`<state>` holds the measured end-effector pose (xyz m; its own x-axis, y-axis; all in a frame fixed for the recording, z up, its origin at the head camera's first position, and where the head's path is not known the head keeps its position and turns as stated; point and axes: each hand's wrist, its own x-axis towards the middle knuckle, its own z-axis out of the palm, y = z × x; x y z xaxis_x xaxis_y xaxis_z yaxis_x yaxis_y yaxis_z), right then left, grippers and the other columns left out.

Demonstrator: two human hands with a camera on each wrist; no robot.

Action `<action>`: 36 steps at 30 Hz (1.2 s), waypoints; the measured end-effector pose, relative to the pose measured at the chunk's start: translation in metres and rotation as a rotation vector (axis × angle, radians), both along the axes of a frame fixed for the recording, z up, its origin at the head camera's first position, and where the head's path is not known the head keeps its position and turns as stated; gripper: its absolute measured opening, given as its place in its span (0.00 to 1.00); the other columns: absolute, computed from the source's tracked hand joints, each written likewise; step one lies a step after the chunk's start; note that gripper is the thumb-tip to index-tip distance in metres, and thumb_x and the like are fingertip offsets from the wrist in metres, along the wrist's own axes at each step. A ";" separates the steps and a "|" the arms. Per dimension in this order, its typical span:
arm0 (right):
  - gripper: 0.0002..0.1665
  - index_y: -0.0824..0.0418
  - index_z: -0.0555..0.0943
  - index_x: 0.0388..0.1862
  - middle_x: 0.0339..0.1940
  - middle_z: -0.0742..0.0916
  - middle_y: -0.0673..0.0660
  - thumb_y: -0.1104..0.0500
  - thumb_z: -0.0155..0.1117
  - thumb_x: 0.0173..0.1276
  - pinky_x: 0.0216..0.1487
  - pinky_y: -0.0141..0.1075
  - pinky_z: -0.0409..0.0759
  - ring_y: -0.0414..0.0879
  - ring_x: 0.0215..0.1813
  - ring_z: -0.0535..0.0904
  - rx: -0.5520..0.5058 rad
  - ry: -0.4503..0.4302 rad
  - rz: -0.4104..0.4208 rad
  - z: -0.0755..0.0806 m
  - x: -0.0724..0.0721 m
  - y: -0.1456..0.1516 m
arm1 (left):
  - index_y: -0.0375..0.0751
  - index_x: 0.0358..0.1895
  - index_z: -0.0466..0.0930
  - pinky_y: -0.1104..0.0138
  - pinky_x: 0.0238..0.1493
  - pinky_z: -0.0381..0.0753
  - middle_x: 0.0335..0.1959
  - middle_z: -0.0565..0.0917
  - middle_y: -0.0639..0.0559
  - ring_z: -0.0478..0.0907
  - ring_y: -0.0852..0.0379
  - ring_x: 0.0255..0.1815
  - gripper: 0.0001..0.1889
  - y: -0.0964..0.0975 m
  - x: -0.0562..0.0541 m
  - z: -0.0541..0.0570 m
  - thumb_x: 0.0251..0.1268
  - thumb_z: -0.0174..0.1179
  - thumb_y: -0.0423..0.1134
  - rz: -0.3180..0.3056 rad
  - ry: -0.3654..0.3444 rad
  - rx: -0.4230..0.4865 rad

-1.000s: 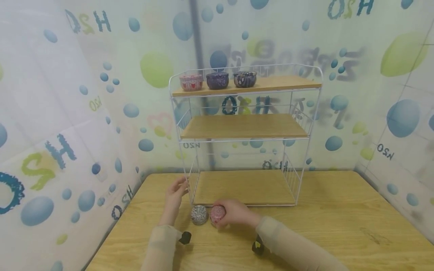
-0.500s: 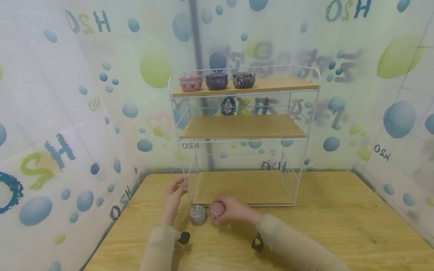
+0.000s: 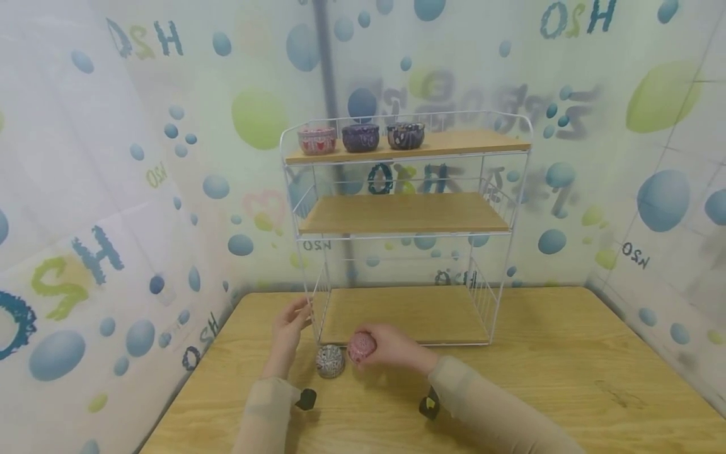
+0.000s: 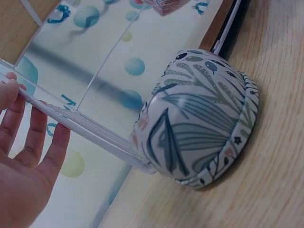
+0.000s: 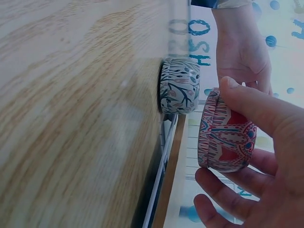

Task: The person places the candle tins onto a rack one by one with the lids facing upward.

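Observation:
My right hand holds a small round red-and-pink patterned tin between thumb and fingers. That tin is upside down, its wide rim facing the table, and there is a gap beneath it in the right wrist view. Left of it, a white tin with a leaf pattern rests rim-down on the table, by the rack's front left corner. My left hand pinches the white wire side of the three-tier rack, with thumb and fingertips on the wire.
On the rack's top shelf stand a pink tin, a purple-blue tin and a dark flowered tin. The middle shelf and bottom shelf are wooden boards. The wooden table meets patterned curtains behind.
The red-and-pink tin has risen slightly off the table in my right hand and tilted a little. The left hand stays at the rack's left side. The head view has shifted slightly.

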<state>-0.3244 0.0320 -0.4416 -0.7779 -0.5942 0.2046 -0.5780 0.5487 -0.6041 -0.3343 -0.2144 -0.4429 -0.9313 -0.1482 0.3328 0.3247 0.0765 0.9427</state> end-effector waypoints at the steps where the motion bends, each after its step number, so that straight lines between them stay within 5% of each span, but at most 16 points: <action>1: 0.36 0.59 0.78 0.55 0.45 0.84 0.50 0.54 0.81 0.44 0.48 0.34 0.80 0.42 0.46 0.79 0.001 -0.002 -0.003 0.001 0.000 0.000 | 0.34 0.55 0.77 0.58 0.55 0.80 0.52 0.81 0.46 0.79 0.57 0.49 0.15 0.000 0.000 0.000 0.71 0.57 0.39 0.002 0.000 0.002; 19: 0.42 0.66 0.75 0.59 0.50 0.84 0.58 0.57 0.82 0.44 0.53 0.41 0.80 0.51 0.52 0.80 -0.084 -0.035 -0.061 0.007 0.002 0.001 | 0.36 0.56 0.77 0.59 0.56 0.79 0.53 0.81 0.47 0.79 0.57 0.49 0.15 -0.003 0.001 -0.003 0.70 0.58 0.38 0.006 -0.018 0.017; 36: 0.42 0.69 0.71 0.62 0.55 0.81 0.64 0.61 0.78 0.48 0.57 0.46 0.79 0.57 0.56 0.78 -0.111 0.031 -0.058 0.013 0.003 0.000 | 0.32 0.58 0.75 0.54 0.59 0.76 0.53 0.79 0.44 0.79 0.60 0.46 0.15 -0.002 -0.002 0.001 0.71 0.56 0.32 -0.013 -0.056 0.018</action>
<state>-0.3209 0.0323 -0.4286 -0.8023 -0.5211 0.2911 -0.5668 0.5123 -0.6452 -0.3366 -0.2159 -0.4415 -0.9503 -0.1420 0.2771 0.2719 0.0551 0.9607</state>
